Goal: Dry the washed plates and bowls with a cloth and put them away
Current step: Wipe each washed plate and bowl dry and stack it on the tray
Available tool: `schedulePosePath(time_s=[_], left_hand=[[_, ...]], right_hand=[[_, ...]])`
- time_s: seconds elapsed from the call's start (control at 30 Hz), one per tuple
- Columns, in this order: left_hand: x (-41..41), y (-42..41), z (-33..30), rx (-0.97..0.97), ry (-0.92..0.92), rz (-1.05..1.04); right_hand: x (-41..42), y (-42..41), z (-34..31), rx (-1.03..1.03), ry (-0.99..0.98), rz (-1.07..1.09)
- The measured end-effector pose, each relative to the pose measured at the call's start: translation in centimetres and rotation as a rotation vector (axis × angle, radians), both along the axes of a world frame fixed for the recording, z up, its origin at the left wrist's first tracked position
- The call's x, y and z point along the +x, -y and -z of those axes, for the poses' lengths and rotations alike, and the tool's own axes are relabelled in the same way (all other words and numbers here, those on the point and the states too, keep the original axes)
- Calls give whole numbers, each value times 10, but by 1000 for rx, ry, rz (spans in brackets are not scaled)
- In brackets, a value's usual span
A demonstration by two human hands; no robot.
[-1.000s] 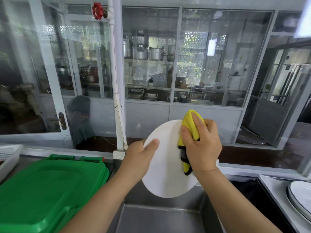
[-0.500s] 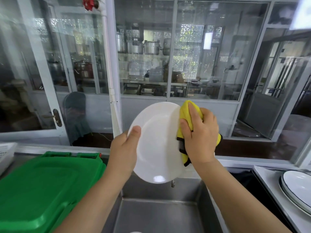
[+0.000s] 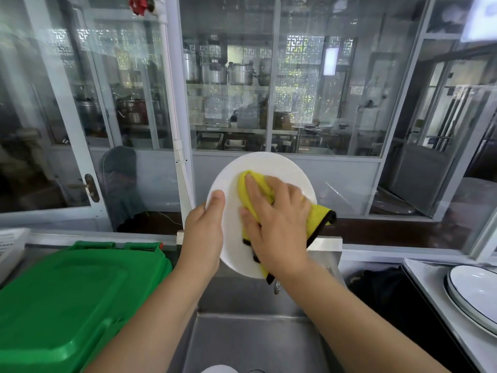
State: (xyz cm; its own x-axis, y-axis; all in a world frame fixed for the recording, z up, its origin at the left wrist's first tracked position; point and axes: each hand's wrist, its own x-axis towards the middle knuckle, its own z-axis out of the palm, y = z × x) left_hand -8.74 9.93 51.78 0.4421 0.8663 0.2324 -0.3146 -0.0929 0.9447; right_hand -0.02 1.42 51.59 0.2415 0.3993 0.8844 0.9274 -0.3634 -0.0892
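Note:
I hold a white plate (image 3: 282, 170) upright above the steel sink (image 3: 250, 343), its face turned toward me. My left hand (image 3: 204, 238) grips its left rim, thumb on the front. My right hand (image 3: 279, 224) lies flat on the plate's face with spread fingers, pressing a yellow cloth (image 3: 318, 215) with black edging against it. Part of the cloth sticks out to the right and below the hand. A stack of white, dark-rimmed plates (image 3: 473, 292) rests on the counter at the right.
A green plastic bin lid (image 3: 67, 297) fills the left side beside the sink. A white basket (image 3: 10, 243) sits at the far left edge. Behind the sink runs a glass partition with a white pipe (image 3: 177, 146). A black cloth (image 3: 382, 286) lies right of the sink.
The plate has turned from edge-on to facing me. My right hand moved from the plate's right rim onto its face, flattening the cloth there. The view has tilted downward.

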Motion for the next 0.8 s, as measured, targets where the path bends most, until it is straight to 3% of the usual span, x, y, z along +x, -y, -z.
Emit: schedulePosePath(time_s=[0.13,0.3,0.5,0.8], left_hand=[[1,-6,-5,-124,111,-19],[-8,-13,-6,-128,129,-27],[-17,-18,-6,-50,44,-28],[-22,-24,-3,89,-231,110]], right_hand=[[-16,2,24,-129,117,-164],[-7,24,45,-277,183,-290],[25,48,43,-292,294,-226],[62,43,-12,-188,269,-53]])
